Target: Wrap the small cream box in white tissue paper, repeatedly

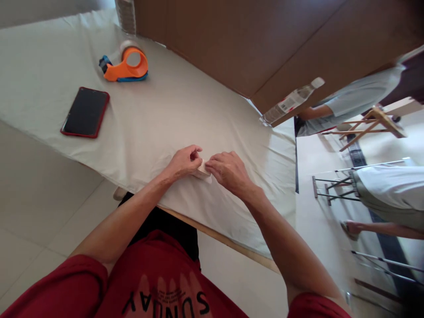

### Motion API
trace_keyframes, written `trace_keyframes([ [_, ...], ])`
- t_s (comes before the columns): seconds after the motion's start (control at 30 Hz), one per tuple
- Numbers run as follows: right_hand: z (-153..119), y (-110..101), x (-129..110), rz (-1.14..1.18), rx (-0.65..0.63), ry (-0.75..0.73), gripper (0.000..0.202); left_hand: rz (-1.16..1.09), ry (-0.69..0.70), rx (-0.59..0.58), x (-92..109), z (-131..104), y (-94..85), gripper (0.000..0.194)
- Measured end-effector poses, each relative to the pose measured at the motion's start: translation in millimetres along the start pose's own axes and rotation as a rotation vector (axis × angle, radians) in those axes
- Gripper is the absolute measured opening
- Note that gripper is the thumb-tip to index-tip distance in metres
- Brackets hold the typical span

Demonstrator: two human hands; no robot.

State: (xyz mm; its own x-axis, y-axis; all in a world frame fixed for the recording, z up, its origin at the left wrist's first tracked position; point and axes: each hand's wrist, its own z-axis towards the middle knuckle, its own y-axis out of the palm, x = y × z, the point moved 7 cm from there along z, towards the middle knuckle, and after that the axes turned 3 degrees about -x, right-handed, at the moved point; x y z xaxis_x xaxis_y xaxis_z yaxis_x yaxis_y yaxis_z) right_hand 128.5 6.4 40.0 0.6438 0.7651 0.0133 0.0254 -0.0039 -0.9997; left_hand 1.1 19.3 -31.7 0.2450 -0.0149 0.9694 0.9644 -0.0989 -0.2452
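Observation:
A small white box (202,172) lies on the cloth near the table's front edge, between my two hands. My left hand (185,161) is closed at its left side, with thumb and fingertips pinched against it. From the right, my right hand (230,171) has its fingers bunched together on the box's upper right end. My fingers cover much of the box, so its top and any open flap are hard to make out.
A white cloth (172,101) covers the table. An orange tape dispenser (127,66) and a red-cased phone (85,112) lie to the left. A big cardboard box (212,44) stands behind, with a plastic bottle (288,105) beside it. People and stools (341,183) are at right.

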Motion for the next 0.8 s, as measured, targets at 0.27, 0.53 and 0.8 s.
trace_keyframes([
  [0.27, 16, 11, 13, -0.023, 0.117, 0.106, 0.024, -0.031, -0.006, -0.004, -4, 2, 1.8, 0.038],
  [0.53, -4, 0, 26, 0.225, 0.147, 0.107, 0.019, -0.032, 0.006, -0.015, -3, 0, 1.8, 0.038],
  [0.8, 9, 11, 4, -0.044, 0.088, 0.060, 0.027, -0.023, 0.008, -0.012, -3, -1, 1.1, 0.041],
])
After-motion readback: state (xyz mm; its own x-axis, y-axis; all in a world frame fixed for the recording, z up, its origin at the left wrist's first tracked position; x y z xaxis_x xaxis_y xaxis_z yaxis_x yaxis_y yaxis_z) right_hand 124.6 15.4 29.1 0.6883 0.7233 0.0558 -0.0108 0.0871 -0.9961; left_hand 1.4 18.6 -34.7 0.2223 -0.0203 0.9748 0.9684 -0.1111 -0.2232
